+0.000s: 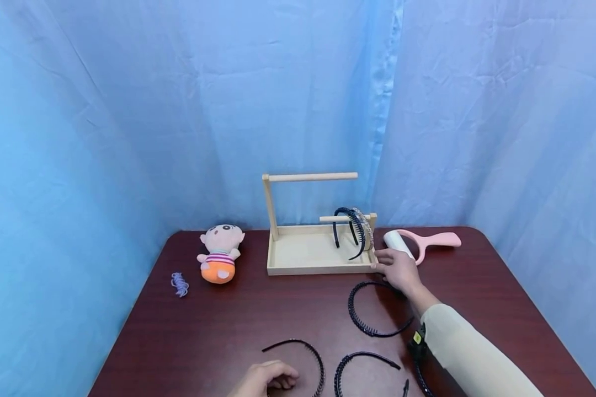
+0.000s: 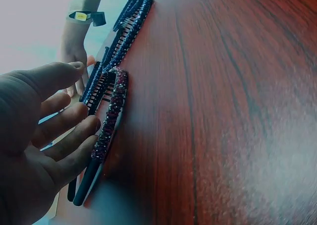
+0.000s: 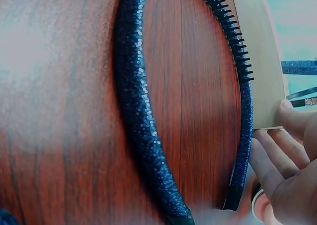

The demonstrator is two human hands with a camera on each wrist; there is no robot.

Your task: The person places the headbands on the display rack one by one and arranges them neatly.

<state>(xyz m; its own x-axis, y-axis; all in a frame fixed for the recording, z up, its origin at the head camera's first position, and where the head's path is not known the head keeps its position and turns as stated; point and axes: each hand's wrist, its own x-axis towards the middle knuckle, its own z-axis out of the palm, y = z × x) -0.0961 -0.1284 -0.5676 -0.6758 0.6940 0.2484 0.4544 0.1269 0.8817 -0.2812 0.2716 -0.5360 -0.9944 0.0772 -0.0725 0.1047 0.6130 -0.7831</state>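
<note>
A wooden headband rack (image 1: pixel 323 271) with a shallow tray and two rods stands at the back of the table. From its lower rod hang a dark toothed headband (image 1: pixel 360 226) and a sparkly pale headband (image 1: pixel 369 234). My right hand (image 1: pixel 396 269) grips the tray's front right corner, thumb at the front wall and fingers along the side. A glittery dark blue headband (image 3: pixel 143 116) lies just below that hand. Near the table's front, my left hand (image 1: pixel 270 376) is loosely bent beside a reddish glitter headband (image 2: pixel 113 116); whether it touches it I cannot tell.
Another black headband (image 1: pixel 345 364) lies front centre, and one more (image 1: pixel 421 377) shows partly under the right sleeve. Behind the right hand are a pink-handled lint roller (image 1: pixel 439 239) and its white roll. A plush toy (image 1: pixel 219 256) and a purple cord bundle (image 1: pixel 180 284) lie left.
</note>
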